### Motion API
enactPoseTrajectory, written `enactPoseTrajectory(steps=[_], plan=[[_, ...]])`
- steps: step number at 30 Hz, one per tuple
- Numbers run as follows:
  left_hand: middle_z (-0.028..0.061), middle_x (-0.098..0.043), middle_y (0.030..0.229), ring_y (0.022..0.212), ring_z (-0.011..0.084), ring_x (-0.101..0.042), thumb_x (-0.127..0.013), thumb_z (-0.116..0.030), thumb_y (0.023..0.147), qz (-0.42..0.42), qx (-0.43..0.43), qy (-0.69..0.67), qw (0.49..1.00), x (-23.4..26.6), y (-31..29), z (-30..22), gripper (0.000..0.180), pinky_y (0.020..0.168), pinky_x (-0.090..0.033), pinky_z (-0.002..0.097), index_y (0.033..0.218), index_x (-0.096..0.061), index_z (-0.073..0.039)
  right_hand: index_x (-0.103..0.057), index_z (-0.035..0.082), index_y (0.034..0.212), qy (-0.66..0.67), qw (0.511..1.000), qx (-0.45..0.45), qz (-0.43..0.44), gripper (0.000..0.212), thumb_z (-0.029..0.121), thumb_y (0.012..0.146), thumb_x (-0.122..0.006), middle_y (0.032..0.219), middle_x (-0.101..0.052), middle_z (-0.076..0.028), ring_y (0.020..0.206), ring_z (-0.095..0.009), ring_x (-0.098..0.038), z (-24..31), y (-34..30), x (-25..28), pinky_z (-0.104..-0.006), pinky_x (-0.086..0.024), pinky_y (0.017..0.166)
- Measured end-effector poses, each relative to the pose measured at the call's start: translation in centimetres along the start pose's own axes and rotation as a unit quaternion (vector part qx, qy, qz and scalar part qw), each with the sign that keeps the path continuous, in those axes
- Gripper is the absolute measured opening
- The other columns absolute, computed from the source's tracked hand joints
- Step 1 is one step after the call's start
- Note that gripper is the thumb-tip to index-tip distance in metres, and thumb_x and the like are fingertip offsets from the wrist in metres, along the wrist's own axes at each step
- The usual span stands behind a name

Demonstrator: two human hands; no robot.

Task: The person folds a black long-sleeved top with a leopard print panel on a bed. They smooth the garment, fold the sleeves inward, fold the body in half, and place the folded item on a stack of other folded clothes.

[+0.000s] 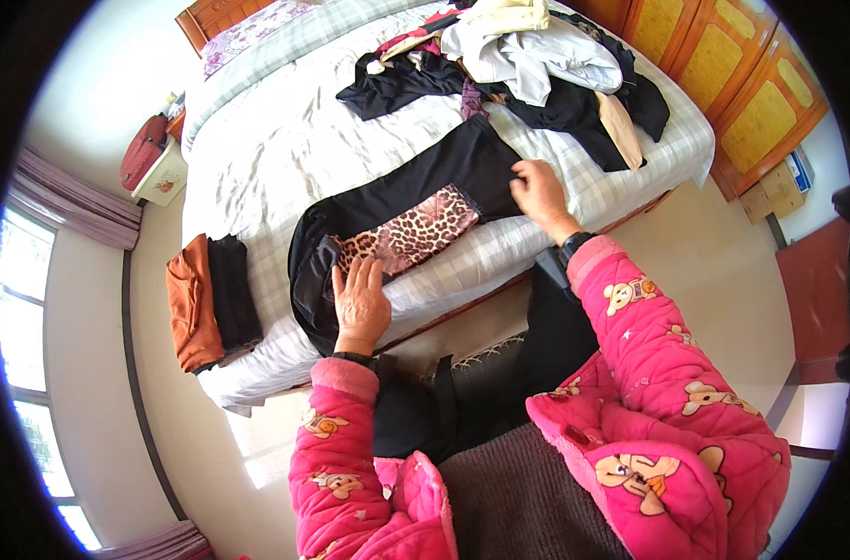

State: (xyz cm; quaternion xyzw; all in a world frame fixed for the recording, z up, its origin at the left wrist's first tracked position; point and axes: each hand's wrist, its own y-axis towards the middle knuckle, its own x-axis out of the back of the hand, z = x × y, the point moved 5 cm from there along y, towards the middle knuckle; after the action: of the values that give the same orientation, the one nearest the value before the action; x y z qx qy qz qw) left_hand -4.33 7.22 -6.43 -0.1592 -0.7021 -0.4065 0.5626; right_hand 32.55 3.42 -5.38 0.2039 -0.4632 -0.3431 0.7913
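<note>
Across the near edge of the bed lies a black garment, bent in a curve, its exact kind unclear. A folded leopard-print piece rests along its near side; whether the two are joined, I cannot tell. My left hand lies flat on the left end of the leopard-print piece, fingers stretched out. At the garment's right end, my right hand has its fingers bent and pinched at the black cloth's edge. Two folded garments, one rust-orange and one black, sit side by side at the bed's left corner.
A loose heap of clothes covers the far right of the bed. Wooden cupboards stand at the right, with cardboard boxes below. Far left, a red bag rests on a pale box. Curtains flank the window.
</note>
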Motion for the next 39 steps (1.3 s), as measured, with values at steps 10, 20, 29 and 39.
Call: enactPoseTrajectory(steps=[10,20,29,39], plan=[[0.0116,-0.066,0.106,0.103,0.0303,-0.061,-0.052,-0.005,0.08,0.032,0.038,-0.02,0.999,-2.6,2.2,1.4,0.023,0.093,-0.046,0.0388,0.102,-0.061,-0.003,-0.061,0.012,0.091,-0.135,0.942,0.278,0.133,0.011,0.016,0.081,-0.057,0.089,-0.055,-0.005,0.092,-0.023,-0.055,8.3,-2.4,-5.7,-0.0389,-0.041,0.076],[0.0173,-0.056,0.126,0.121,0.0353,-0.052,-0.052,-0.006,0.082,0.003,0.018,-0.011,1.0,-3.7,-0.3,0.3,0.039,0.102,-0.042,0.0423,0.12,-0.055,0.002,-0.064,0.015,0.089,-0.131,0.927,0.327,0.126,0.012,0.015,0.082,-0.054,0.089,-0.056,-0.003,0.086,-0.02,-0.055,6.3,-3.8,-4.2,-0.0367,-0.041,0.073],[0.0238,-0.062,0.119,0.112,0.0385,-0.058,-0.058,-0.006,0.076,-0.01,0.101,-0.228,0.968,-2.1,2.9,1.5,0.037,0.101,-0.044,0.0405,0.111,-0.063,0.005,-0.066,0.001,0.104,0.067,0.969,0.198,0.132,0.032,0.015,0.075,-0.067,0.102,-0.062,-0.014,0.1,-0.032,-0.06,9.4,-2.0,-2.5,-0.0421,-0.049,0.086],[0.0149,-0.031,0.153,0.142,0.0393,-0.024,-0.056,-0.04,0.09,0.115,0.129,0.031,0.985,-7.7,5.4,0.6,0.059,0.111,-0.015,0.0644,0.144,-0.042,-0.021,-0.044,0.008,0.142,-0.09,0.916,0.239,0.31,0.065,0.047,0.09,-0.054,0.151,-0.035,-0.016,0.143,-0.034,-0.026,11.9,-4.1,-13.5,-0.054,-0.02,0.114]])
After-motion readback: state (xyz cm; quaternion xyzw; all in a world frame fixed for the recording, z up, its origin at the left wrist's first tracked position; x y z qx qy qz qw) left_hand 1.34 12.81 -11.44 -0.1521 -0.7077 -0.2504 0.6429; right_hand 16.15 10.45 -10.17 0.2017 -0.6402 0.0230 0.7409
